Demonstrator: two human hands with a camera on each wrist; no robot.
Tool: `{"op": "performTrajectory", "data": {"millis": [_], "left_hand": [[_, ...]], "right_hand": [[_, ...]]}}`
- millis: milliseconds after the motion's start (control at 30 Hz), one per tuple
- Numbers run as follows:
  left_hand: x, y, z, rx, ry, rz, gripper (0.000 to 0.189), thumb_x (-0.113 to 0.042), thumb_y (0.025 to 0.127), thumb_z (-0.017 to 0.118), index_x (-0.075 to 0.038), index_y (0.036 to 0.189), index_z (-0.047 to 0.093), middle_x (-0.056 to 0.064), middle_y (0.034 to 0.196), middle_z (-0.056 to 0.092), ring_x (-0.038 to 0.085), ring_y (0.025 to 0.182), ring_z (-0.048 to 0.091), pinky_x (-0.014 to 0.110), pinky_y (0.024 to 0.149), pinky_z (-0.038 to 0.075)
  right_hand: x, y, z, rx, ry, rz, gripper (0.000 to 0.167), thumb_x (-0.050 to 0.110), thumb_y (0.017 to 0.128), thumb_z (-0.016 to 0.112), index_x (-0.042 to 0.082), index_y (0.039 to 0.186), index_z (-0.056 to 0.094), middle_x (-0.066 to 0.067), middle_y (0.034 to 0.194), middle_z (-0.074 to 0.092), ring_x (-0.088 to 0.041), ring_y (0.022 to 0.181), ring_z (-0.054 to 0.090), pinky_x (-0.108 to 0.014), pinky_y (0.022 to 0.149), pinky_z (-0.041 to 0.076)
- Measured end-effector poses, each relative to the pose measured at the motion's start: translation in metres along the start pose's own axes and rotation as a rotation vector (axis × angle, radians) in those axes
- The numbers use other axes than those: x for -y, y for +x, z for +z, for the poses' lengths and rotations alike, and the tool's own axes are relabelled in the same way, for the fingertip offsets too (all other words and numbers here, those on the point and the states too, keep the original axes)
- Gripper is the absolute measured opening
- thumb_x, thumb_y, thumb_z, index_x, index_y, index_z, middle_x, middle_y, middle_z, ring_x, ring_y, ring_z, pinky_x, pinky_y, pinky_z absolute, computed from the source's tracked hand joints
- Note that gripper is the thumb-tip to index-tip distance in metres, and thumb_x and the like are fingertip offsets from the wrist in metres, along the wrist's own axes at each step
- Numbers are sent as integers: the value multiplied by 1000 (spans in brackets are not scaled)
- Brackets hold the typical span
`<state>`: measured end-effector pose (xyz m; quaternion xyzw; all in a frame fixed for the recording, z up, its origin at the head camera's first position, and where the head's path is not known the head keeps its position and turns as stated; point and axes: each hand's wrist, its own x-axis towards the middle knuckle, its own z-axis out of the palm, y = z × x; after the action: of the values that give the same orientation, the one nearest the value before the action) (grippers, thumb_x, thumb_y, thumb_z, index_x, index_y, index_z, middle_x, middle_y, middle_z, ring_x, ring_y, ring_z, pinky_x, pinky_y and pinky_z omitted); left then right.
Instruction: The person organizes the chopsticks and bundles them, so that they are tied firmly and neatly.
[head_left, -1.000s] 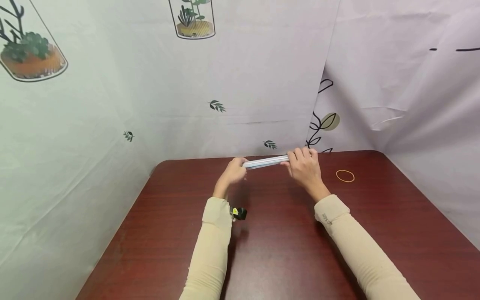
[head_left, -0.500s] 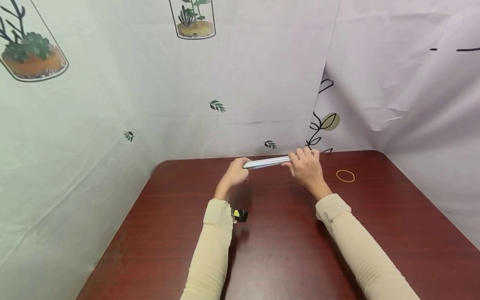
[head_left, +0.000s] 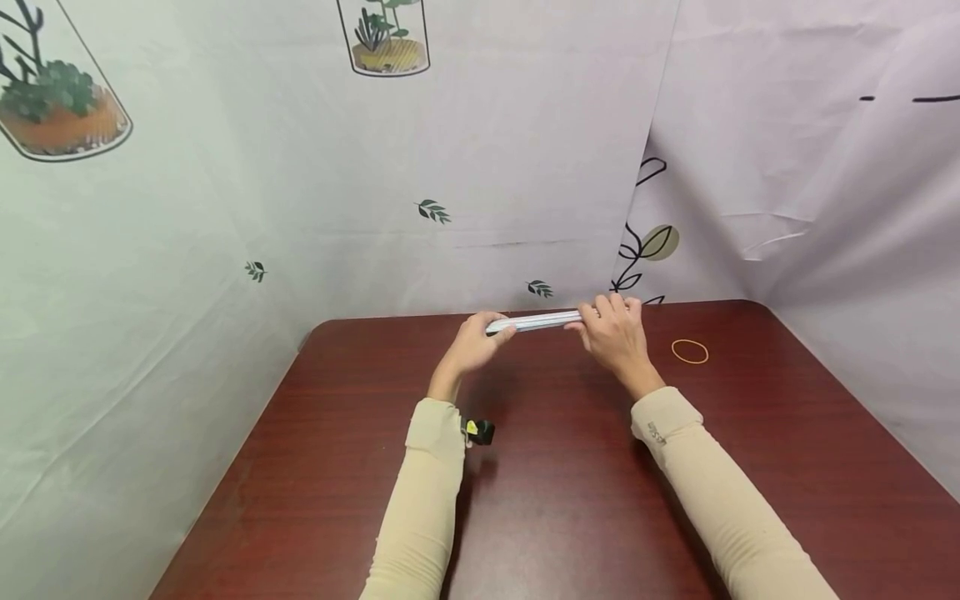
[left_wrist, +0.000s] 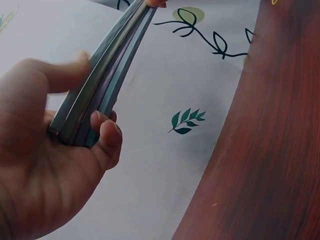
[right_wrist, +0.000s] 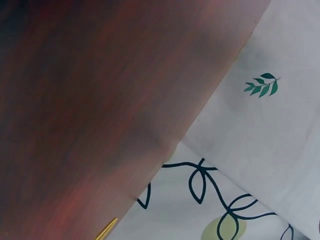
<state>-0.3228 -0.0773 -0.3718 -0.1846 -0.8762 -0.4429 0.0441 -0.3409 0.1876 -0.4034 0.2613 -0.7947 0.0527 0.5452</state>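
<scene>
A bundle of slim pencil-like sticks (head_left: 546,320) is held up nearly level above the far edge of the table. My left hand (head_left: 472,343) grips its left end, the thumb lying along the near side. At the right end my right hand (head_left: 615,335) holds it with curled fingers on top and the thumb beneath. Several pale sticks (left_wrist: 107,72) lie side by side in the left wrist view, their lower ends against the palm of the left hand (left_wrist: 50,145). Neither the right hand nor the bundle shows in the right wrist view.
A yellow rubber band (head_left: 690,352) lies on the dark red wooden table (head_left: 555,500), to the right of my right hand. Pale printed cloth (head_left: 487,150) hangs behind the table and at both sides. A small black wrist camera (head_left: 478,431) sits at the left cuff.
The left thumb has moved onto the near side of the bundle, and the left grip has shifted slightly. The right hand has stayed almost still; the rubber band has not moved.
</scene>
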Motion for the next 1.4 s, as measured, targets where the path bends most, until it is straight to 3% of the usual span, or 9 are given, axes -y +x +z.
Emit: {"op": "performTrajectory", "data": {"millis": [233, 367, 500, 667, 900, 1000, 1133, 1233, 1400], "left_hand": [[-1, 0, 3, -83, -151, -15, 23, -15, 94, 65, 1, 110, 70, 12, 89, 67, 18, 72, 57, 29, 67, 46], [-2, -1, 7, -175, -149, -36, 21, -12, 90, 70, 0, 107, 73, 11, 96, 71, 16, 78, 59, 31, 72, 47], [-5, -2, 9, -242, -86, -8, 19, -15, 91, 72, -3, 105, 75, 12, 103, 73, 21, 90, 64, 37, 82, 51], [-9, -2, 6, -232, 58, 49, 25, -21, 94, 68, -4, 112, 73, 12, 114, 70, 30, 115, 60, 45, 100, 45], [-7, -5, 3, -87, 276, 49, 34, -29, 102, 54, -6, 125, 62, 15, 120, 59, 34, 118, 53, 47, 102, 41], [-5, -7, 4, -66, 422, 36, 42, -38, 104, 46, -8, 131, 57, 14, 127, 56, 34, 120, 52, 46, 102, 42], [-6, -10, 7, -117, 648, 20, 55, -52, 102, 37, -11, 132, 57, 12, 129, 56, 35, 118, 49, 47, 97, 41], [-11, -10, 12, -175, 757, 44, 57, -55, 101, 34, -13, 132, 58, 11, 129, 55, 32, 120, 46, 47, 97, 38], [-21, -9, 25, -293, 853, 222, 46, -41, 101, 40, -13, 133, 58, 5, 134, 57, 24, 130, 47, 42, 104, 36]], "right_hand": [[-1, 1, 0, 6, -29, -5, 49, 50, 95, 51, 2, 84, 57, -14, 73, 50, -37, 70, 49, -51, 68, 36], [0, 0, -1, 26, -45, -45, 53, 51, 98, 47, 1, 83, 57, -14, 71, 51, -36, 68, 50, -48, 65, 38], [0, -1, -1, 43, -37, -55, 54, 52, 98, 47, 2, 81, 56, -13, 69, 50, -35, 64, 50, -44, 58, 38], [-1, -1, -1, 14, -18, -43, 49, 50, 94, 53, 3, 80, 55, -12, 67, 48, -34, 58, 48, -41, 53, 36], [0, -1, -2, -39, 22, -66, 55, 51, 100, 46, 2, 78, 54, -13, 66, 48, -35, 55, 45, -42, 50, 34], [0, 0, -2, -55, 21, -79, 55, 50, 101, 45, 1, 77, 54, -14, 67, 49, -35, 56, 46, -42, 50, 34], [1, 0, -1, -75, 10, -86, 54, 49, 100, 47, 1, 78, 56, -14, 68, 51, -36, 57, 47, -43, 51, 35], [1, 1, 0, -89, -8, -82, 55, 50, 102, 44, 1, 78, 56, -13, 67, 49, -36, 57, 48, -43, 51, 34], [2, 3, 0, -111, -14, -85, 52, 48, 99, 51, 1, 77, 55, -13, 66, 48, -35, 56, 47, -42, 49, 32]]}}
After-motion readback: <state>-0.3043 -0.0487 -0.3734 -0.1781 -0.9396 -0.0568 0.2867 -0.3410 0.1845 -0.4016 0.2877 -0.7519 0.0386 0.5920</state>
